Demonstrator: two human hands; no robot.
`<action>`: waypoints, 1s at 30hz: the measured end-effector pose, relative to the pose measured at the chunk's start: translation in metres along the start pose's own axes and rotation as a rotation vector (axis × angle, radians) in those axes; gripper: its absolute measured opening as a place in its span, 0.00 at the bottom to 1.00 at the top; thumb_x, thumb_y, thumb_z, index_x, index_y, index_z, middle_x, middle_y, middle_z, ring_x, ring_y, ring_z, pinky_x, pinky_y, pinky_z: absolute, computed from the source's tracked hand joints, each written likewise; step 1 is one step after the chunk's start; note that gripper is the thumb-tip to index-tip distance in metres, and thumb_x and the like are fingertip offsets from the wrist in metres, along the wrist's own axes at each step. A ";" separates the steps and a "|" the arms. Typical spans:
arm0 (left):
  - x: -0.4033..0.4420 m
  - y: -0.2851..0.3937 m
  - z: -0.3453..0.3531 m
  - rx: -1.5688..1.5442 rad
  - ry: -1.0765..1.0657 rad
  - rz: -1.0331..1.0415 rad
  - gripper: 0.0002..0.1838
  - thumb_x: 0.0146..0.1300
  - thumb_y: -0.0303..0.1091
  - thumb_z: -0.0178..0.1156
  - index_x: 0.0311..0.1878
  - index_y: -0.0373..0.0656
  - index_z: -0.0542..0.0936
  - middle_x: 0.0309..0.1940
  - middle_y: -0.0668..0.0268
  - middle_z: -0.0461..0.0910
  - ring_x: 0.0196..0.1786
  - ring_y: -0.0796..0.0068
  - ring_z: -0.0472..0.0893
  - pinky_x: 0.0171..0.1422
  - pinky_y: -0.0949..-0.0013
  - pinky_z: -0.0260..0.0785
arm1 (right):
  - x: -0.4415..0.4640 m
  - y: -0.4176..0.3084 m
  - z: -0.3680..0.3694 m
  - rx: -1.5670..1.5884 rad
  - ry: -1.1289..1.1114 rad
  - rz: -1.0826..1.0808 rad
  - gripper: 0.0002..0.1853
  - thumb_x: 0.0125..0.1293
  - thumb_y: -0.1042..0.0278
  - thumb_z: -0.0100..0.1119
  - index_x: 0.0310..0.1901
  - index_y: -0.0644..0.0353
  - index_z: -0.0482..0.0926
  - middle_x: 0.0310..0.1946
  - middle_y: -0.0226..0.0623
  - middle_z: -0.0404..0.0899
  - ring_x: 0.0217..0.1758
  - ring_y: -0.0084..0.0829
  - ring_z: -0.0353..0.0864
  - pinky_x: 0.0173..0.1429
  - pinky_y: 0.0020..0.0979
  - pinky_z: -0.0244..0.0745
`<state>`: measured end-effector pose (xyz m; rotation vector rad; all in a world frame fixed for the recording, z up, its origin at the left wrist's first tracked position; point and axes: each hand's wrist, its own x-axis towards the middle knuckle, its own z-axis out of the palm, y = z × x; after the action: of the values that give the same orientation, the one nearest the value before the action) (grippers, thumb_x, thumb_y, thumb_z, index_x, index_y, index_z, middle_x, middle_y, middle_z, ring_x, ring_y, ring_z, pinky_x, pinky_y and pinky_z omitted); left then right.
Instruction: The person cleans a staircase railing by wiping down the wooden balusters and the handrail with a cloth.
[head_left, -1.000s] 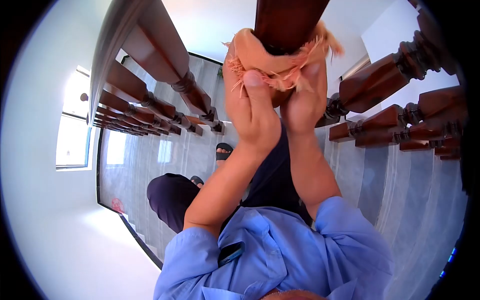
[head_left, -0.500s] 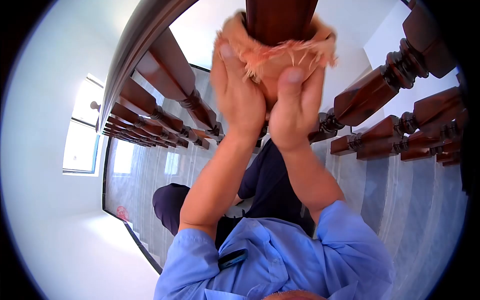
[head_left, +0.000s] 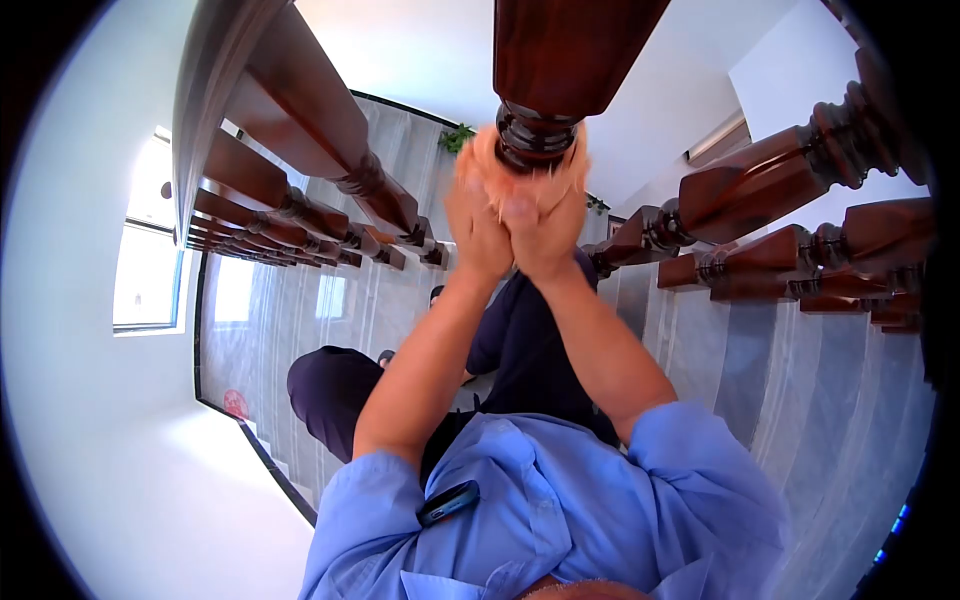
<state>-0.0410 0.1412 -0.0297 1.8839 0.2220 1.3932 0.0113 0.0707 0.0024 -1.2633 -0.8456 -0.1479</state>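
An orange cloth with a frayed edge is wrapped around a dark, glossy wooden baluster, just below its turned rings. My left hand presses the cloth from the left side, fingers curled around the post. From the right, my right hand grips the same cloth, its thumb on the near face. The two hands meet at the wrists' inner side. Parts of the fingers are hidden behind the cloth and post, and the thumbs are slightly blurred.
More dark balusters stand in a row on the left under a curved handrail. Others line the right. Grey stair treads lie below. A bright window is on the left wall, and a green plant shows beyond.
Both hands and the cloth have slid down the baluster, from its wide square upper section to below the turned rings. The hands are closer together, and the view has shifted slightly.
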 end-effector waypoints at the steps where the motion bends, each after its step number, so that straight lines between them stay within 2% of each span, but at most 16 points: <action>1: -0.020 -0.015 -0.002 -0.023 -0.073 -0.029 0.30 0.83 0.46 0.34 0.66 0.28 0.72 0.58 0.43 0.79 0.59 0.40 0.79 0.65 0.53 0.70 | -0.014 0.019 -0.002 -0.015 -0.011 -0.029 0.40 0.62 0.35 0.69 0.60 0.65 0.75 0.55 0.48 0.80 0.54 0.45 0.83 0.60 0.38 0.76; 3: -0.083 -0.070 0.010 -0.083 -0.109 -0.159 0.30 0.82 0.47 0.34 0.67 0.29 0.72 0.59 0.44 0.78 0.61 0.41 0.78 0.68 0.54 0.68 | -0.056 0.066 -0.007 -0.038 -0.022 -0.043 0.39 0.63 0.34 0.67 0.60 0.64 0.75 0.56 0.47 0.80 0.55 0.46 0.83 0.59 0.40 0.77; 5: -0.110 -0.090 0.014 -0.143 -0.141 -0.278 0.31 0.82 0.48 0.34 0.68 0.30 0.71 0.60 0.44 0.77 0.63 0.42 0.76 0.70 0.54 0.66 | -0.098 0.110 -0.010 -0.408 -0.070 -0.098 0.38 0.66 0.33 0.64 0.61 0.62 0.75 0.57 0.45 0.79 0.56 0.49 0.82 0.58 0.43 0.77; 6: -0.110 -0.091 0.011 -0.142 -0.142 -0.327 0.29 0.82 0.47 0.36 0.68 0.30 0.72 0.61 0.45 0.77 0.64 0.44 0.75 0.72 0.55 0.63 | -0.100 0.114 -0.010 -0.408 -0.069 -0.099 0.38 0.66 0.33 0.64 0.61 0.62 0.75 0.57 0.45 0.79 0.56 0.49 0.82 0.58 0.43 0.77; 7: -0.112 -0.091 0.007 -0.144 -0.148 -0.379 0.28 0.81 0.45 0.38 0.68 0.31 0.72 0.62 0.46 0.76 0.66 0.46 0.73 0.74 0.56 0.61 | -0.103 0.117 -0.010 -0.350 -0.121 0.032 0.37 0.67 0.34 0.64 0.61 0.62 0.76 0.57 0.45 0.79 0.57 0.51 0.81 0.58 0.44 0.76; 8: -0.113 -0.091 0.003 -0.151 -0.156 -0.384 0.28 0.81 0.45 0.38 0.68 0.31 0.72 0.62 0.46 0.76 0.66 0.46 0.73 0.74 0.56 0.61 | -0.108 0.117 -0.012 -0.293 -0.170 0.165 0.35 0.67 0.35 0.64 0.60 0.62 0.77 0.57 0.46 0.79 0.58 0.52 0.80 0.58 0.45 0.76; 10: -0.106 -0.089 -0.003 0.007 -0.294 -0.260 0.27 0.82 0.43 0.39 0.69 0.32 0.72 0.64 0.47 0.75 0.69 0.51 0.71 0.77 0.58 0.57 | -0.111 0.112 -0.016 -0.265 -0.170 0.191 0.28 0.69 0.41 0.65 0.54 0.62 0.82 0.59 0.48 0.79 0.59 0.53 0.79 0.59 0.46 0.76; 12: -0.112 -0.086 0.001 -0.122 -0.240 -0.301 0.23 0.82 0.37 0.41 0.68 0.32 0.72 0.65 0.50 0.75 0.68 0.55 0.73 0.75 0.60 0.60 | -0.117 0.113 -0.023 -0.439 -0.255 0.142 0.19 0.74 0.50 0.61 0.48 0.58 0.88 0.44 0.47 0.88 0.47 0.50 0.87 0.50 0.44 0.80; 13: -0.113 -0.068 0.003 -0.109 -0.083 -0.358 0.21 0.81 0.36 0.44 0.67 0.31 0.73 0.64 0.50 0.76 0.66 0.56 0.75 0.74 0.61 0.62 | -0.117 0.103 -0.027 -0.485 -0.259 0.109 0.17 0.75 0.54 0.60 0.53 0.58 0.87 0.43 0.48 0.88 0.47 0.50 0.87 0.51 0.44 0.79; 14: -0.114 -0.049 0.002 -0.091 0.074 -0.415 0.20 0.81 0.35 0.46 0.66 0.31 0.73 0.63 0.50 0.76 0.64 0.56 0.76 0.72 0.62 0.64 | -0.121 0.089 -0.034 -0.502 -0.241 0.118 0.17 0.75 0.54 0.60 0.53 0.58 0.87 0.43 0.48 0.88 0.47 0.50 0.87 0.51 0.44 0.79; 16: -0.120 -0.006 0.005 -0.055 0.134 -0.439 0.20 0.81 0.35 0.47 0.65 0.30 0.73 0.61 0.51 0.77 0.63 0.57 0.77 0.71 0.62 0.66 | -0.127 0.059 -0.040 -0.320 -0.050 0.199 0.18 0.76 0.57 0.59 0.54 0.62 0.87 0.42 0.47 0.88 0.47 0.49 0.87 0.52 0.44 0.79; 17: -0.126 0.011 0.007 -0.001 0.216 -0.467 0.19 0.81 0.34 0.48 0.64 0.29 0.74 0.60 0.51 0.78 0.62 0.58 0.78 0.69 0.63 0.67 | -0.143 0.063 -0.051 -0.327 -0.057 0.256 0.13 0.74 0.61 0.62 0.50 0.63 0.85 0.49 0.48 0.84 0.49 0.51 0.84 0.55 0.40 0.77; 22: -0.146 0.050 0.023 -0.227 -0.074 -0.443 0.20 0.82 0.38 0.49 0.65 0.31 0.73 0.58 0.56 0.77 0.62 0.66 0.77 0.70 0.64 0.66 | -0.149 0.012 -0.098 -0.511 0.131 0.003 0.11 0.72 0.68 0.63 0.51 0.66 0.83 0.47 0.45 0.83 0.47 0.42 0.84 0.54 0.37 0.77; 24: -0.132 0.065 0.049 -0.369 -0.012 -0.443 0.19 0.82 0.38 0.49 0.64 0.31 0.74 0.57 0.57 0.77 0.61 0.68 0.77 0.69 0.65 0.66 | -0.147 0.007 -0.116 -0.527 0.134 0.057 0.13 0.72 0.68 0.63 0.52 0.67 0.81 0.49 0.45 0.83 0.50 0.38 0.83 0.55 0.36 0.76; 26: -0.109 0.078 0.069 -0.481 0.022 -0.464 0.19 0.82 0.38 0.49 0.64 0.31 0.73 0.57 0.58 0.77 0.61 0.70 0.76 0.69 0.66 0.66 | -0.123 -0.006 -0.125 -0.358 0.390 0.023 0.14 0.74 0.69 0.61 0.55 0.68 0.79 0.52 0.43 0.83 0.52 0.36 0.83 0.57 0.36 0.77; 30: -0.059 0.081 0.115 -0.430 -0.052 -0.331 0.21 0.83 0.36 0.47 0.68 0.30 0.70 0.60 0.58 0.76 0.65 0.69 0.75 0.73 0.67 0.63 | -0.077 -0.001 -0.150 -0.458 0.389 0.001 0.17 0.78 0.64 0.56 0.58 0.69 0.78 0.55 0.41 0.82 0.58 0.34 0.81 0.63 0.36 0.75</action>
<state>0.0130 -0.0014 -0.0326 1.4501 0.1811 1.0658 0.0284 -0.0881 -0.0532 -1.5926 -0.4847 -0.5931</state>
